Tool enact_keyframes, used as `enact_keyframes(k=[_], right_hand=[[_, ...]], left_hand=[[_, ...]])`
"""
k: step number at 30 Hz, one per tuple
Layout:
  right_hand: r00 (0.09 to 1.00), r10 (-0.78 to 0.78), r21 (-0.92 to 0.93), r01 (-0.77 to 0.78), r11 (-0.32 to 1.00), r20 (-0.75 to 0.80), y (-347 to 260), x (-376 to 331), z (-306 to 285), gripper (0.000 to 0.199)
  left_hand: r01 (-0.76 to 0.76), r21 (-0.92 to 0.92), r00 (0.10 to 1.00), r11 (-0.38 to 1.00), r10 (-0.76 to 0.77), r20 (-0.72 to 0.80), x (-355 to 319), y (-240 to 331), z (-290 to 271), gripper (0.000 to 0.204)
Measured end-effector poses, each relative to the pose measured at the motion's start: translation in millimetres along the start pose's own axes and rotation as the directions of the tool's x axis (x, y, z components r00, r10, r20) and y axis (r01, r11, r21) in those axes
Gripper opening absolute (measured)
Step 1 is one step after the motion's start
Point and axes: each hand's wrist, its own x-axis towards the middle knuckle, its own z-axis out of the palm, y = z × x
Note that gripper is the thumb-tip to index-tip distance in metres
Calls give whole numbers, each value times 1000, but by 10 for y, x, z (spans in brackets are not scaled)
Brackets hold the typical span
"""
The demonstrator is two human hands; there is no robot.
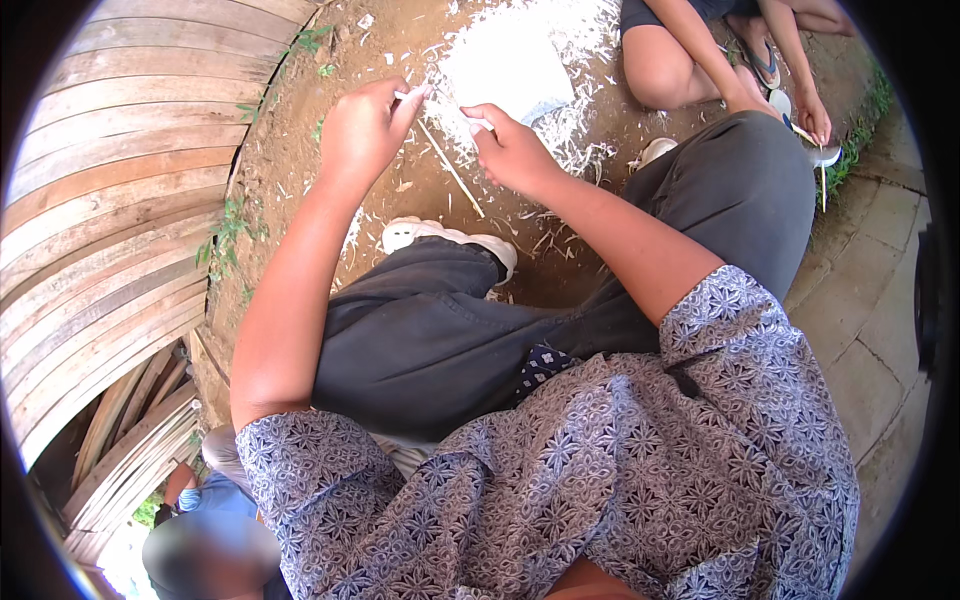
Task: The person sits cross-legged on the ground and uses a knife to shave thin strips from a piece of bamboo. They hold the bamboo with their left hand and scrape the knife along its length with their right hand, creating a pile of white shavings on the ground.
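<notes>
My left hand [368, 128] is raised at the upper left, its thumb and fingers pinched together. White wrapping or a thin white strip shows at its fingertips; I cannot tell which. Across from it, a short gap away, my right hand [512, 152] is curled closed, with something white around the thumb. Whatever the fingers grip is too thin and bright to make out. A slender pale stick [452, 170] slants down between the hands. Whether it is held or lies on the ground is unclear. Behind my right hand, a bright white sheet or sack [515, 75] lies among pale shavings [590, 130].
Stacked wooden planks [130, 190] line the left side. At the upper right, another person's hand [815, 118] is near a curved blade [825, 156] and a thin stick. A second person sits at the lower left. Paving slabs [865, 300] run along the right.
</notes>
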Motion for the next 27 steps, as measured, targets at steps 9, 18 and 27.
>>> enact_keyframes(k=[9, 18, 27], right_hand=[[997, -56, -25, 55, 998, -48, -231, -10, 148, 30], [984, -164, -168, 149, 974, -76, -78, -35, 166, 25], [993, 95, -166, -107, 980, -75, 38, 57, -62, 29]], left_hand=[[6, 51, 1000, 999, -8, 27, -73, 18, 30, 44], [33, 81, 999, 996, -35, 21, -155, -29, 34, 43], [131, 65, 977, 989, -140, 159, -4, 9, -122, 58]])
